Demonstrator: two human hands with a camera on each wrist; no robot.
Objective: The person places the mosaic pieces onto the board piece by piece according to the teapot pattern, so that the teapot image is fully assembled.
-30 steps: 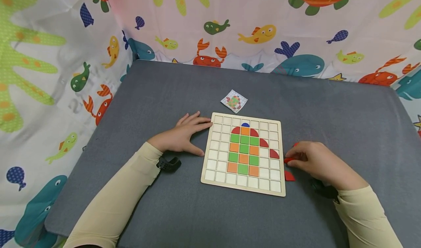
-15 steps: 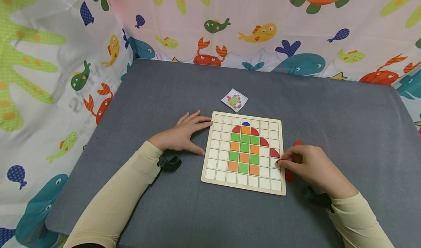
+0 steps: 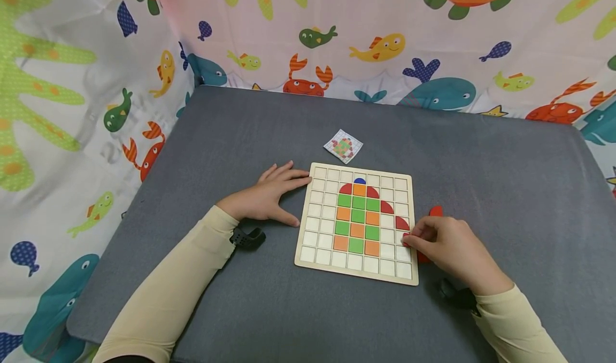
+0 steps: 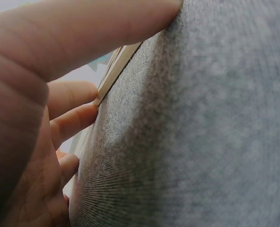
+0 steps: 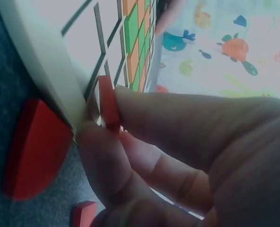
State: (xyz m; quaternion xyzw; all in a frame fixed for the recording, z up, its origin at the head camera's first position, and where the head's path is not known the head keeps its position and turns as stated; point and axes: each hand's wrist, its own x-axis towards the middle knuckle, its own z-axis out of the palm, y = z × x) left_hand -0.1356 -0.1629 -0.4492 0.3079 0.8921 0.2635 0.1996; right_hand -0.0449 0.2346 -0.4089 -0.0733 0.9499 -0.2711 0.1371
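Note:
A square wooden grid board [image 3: 356, 267] lies on the table, with green, orange, red and blue tiles in some cells. My left hand [image 3: 268, 194] rests beside it, fingers spread and relaxed, fingertips touching the left edge. Over the right edge, my right hand [image 3: 452, 245] pinches a small red tile [image 5: 109, 103] between thumb and fingers, tilted above the board. Just above that spot sits a red quarter-round tile [image 3: 402, 223]. Another red quarter-round piece [image 5: 36, 151] lies on the table against the board's edge, partly hidden by the hand in the head view.
A small pattern card [image 3: 343, 147] lies behind the board. One more red piece [image 3: 436, 211] is on the table past my right hand. A curtain [image 3: 366, 10] printed with sea animals hangs behind the grey table [image 3: 250, 122].
My right hand has moved left from the table beside the board, carrying the red tile over the board's right column. My left hand stays in place.

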